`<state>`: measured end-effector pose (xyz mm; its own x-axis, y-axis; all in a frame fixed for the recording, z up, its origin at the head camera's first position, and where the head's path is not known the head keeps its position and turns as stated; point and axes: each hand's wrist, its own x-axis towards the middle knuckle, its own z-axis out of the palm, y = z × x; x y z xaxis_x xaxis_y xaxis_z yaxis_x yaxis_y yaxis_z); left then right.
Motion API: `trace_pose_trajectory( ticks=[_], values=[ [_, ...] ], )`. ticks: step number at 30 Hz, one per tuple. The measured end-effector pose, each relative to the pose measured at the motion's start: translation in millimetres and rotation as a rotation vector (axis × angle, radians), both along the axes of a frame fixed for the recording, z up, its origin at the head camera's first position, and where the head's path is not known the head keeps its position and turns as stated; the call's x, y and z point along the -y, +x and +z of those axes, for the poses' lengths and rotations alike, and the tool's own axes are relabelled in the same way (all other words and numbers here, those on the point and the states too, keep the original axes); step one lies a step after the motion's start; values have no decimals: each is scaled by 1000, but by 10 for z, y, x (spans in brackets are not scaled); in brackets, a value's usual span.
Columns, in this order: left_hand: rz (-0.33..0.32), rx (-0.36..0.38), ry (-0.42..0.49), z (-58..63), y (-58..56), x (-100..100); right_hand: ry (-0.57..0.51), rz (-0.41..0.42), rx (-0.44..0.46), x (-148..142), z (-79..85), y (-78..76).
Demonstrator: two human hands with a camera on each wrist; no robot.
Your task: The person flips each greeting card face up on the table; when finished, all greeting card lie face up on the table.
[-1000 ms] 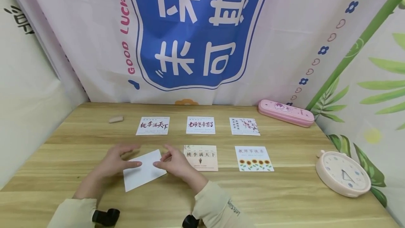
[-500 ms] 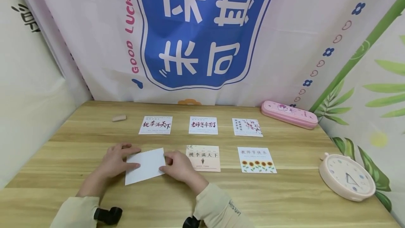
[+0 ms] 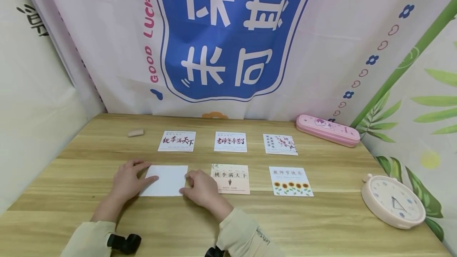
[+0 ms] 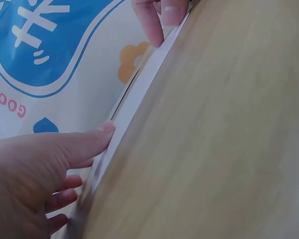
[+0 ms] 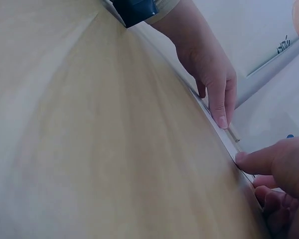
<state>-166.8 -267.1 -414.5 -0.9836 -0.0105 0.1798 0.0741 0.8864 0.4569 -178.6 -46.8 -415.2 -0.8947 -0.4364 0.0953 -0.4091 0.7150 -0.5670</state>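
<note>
A blank white card [image 3: 167,181] lies on the wooden table in the front row, its long edges running left to right. My left hand [image 3: 129,181] holds its left end, the thumb over the surface and the other fingers at the upper left corner. At the right end, my right hand [image 3: 202,187] pinches the edge between thumb and curled fingers. Seen from the left wrist, the card [image 4: 134,102] is a thin pale strip low over the wood. Just right of my right hand is a beige card [image 3: 230,179] with printed characters.
Behind stand two cards with red lettering, a left one [image 3: 176,141] and a middle one [image 3: 230,142], plus a blossom card [image 3: 280,144]. A sunflower card [image 3: 290,181], pink pencil case [image 3: 327,130] and round clock [image 3: 393,202] are rightward. A small tan piece [image 3: 135,133] lies back left.
The white card has turned from a slant to nearly square with the row. Both hands have closed in on its ends. The view has shifted slightly.
</note>
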Motion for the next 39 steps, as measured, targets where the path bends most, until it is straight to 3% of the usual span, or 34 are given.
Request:
trace_pose_trajectory(
  ticks=[5, 18, 26, 31, 34, 39],
  values=[
    [35, 3, -7, -8, 0, -10, 30, -14, -1, 11, 2, 2],
    [18, 51, 26, -8, 0, -32, 115, -4, -15, 13, 20, 14],
    [38, 84, 157, -13, -20, -7, 112, -2, -16, 8, 26, 14],
    [-17, 33, 299, -1, -27, 6, 93, -25, -4, 17, 15, 0],
    [-41, 18, 374, 8, -27, 3, 66, -40, 7, 25, 6, -8],
    [-23, 27, 423, 18, -17, -1, -43, -64, 2, 36, -22, -19]
  ],
)
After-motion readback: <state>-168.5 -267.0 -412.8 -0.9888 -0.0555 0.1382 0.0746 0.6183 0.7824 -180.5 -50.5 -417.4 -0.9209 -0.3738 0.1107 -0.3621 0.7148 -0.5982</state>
